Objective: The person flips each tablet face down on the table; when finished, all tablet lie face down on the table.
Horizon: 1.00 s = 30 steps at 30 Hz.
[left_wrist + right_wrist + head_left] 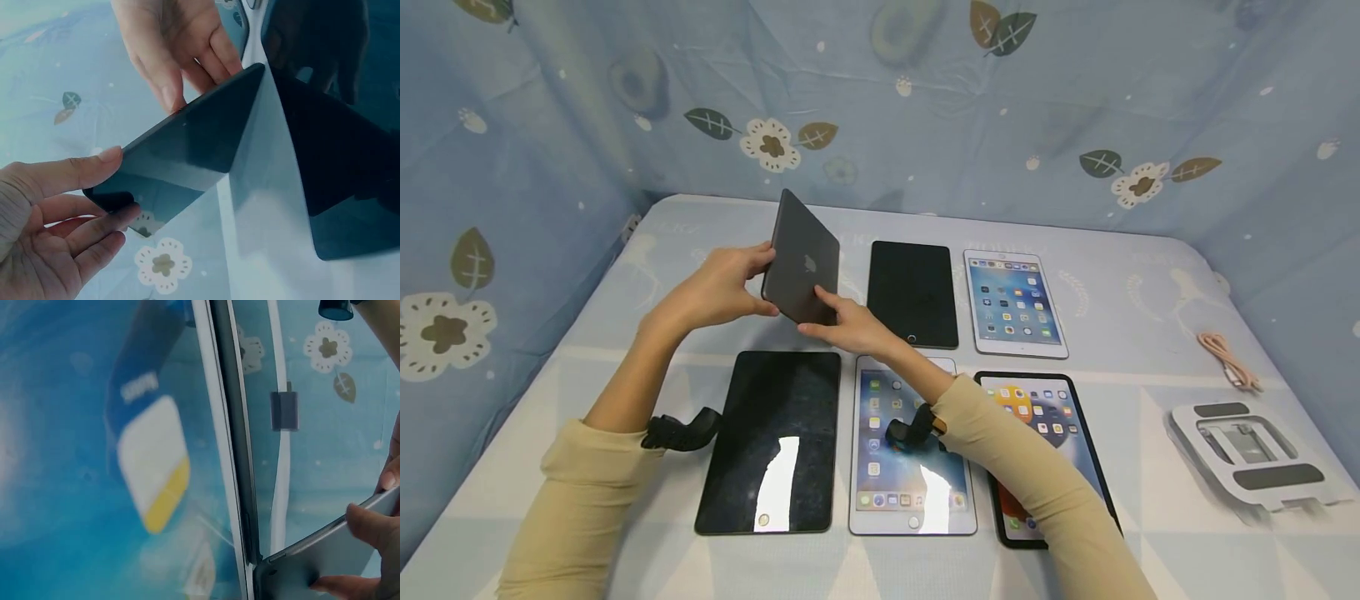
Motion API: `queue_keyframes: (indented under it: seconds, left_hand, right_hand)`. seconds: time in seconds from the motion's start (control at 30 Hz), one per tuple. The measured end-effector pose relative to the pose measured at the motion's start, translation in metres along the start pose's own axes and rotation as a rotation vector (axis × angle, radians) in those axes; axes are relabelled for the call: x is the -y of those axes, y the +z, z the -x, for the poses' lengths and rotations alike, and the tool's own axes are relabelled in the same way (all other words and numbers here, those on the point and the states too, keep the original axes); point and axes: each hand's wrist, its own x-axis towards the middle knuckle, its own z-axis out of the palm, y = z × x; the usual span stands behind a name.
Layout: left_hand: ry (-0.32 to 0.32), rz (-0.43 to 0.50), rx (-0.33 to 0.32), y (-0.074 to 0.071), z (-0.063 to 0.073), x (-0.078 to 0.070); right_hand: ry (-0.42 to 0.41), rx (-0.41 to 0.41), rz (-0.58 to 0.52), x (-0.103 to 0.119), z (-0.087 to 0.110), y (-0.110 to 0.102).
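Both hands hold a small tablet [805, 258] up off the table, tilted on edge, with its dark grey back and logo toward the head camera. My left hand [715, 287] pinches it at the left edge, thumb on one face and fingers on the other, as the left wrist view shows. My right hand [859, 327] pinches the edge at the lower right between thumb and fingers. In the left wrist view the tablet's dark glossy screen [187, 140] faces the camera. The right wrist view shows its grey back [331, 559] beside the right fingers.
Below the hands lie a large black tablet [775, 392], a white lit tablet [872, 487] and a black-edged lit tablet [1063, 408]. Behind are a small black tablet [917, 292] and a small white one [1015, 302]. A coiled cable [1228, 362] and a folding stand [1255, 454] lie right.
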Motion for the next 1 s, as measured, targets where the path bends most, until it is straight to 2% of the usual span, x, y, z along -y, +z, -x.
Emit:
queue_keyframes:
  seconds: [0.17,0.47,0.7,0.9,1.0]
  left_hand:
    - [-0.037,-0.040,0.013,0.002,0.003,0.006]
    - [-0.082,-0.070,0.036,0.011,0.000,0.016]
    - [-0.117,-0.110,0.066,0.022,-0.003,0.033]
    - [-0.161,-0.072,0.086,0.030,-0.006,0.047]
    - [-0.162,-0.059,0.085,0.033,-0.008,0.051]
  right_hand:
    - [0.018,0.019,0.116,0.003,0.000,0.004]
    - [0.028,-0.024,0.141,0.004,0.000,0.011]
    - [-0.014,-0.030,0.198,0.004,0.000,0.015]
    - [-0.019,-0.011,0.255,0.006,-0.002,0.016]
    - [-0.016,-0.003,0.261,0.006,-0.003,0.016]
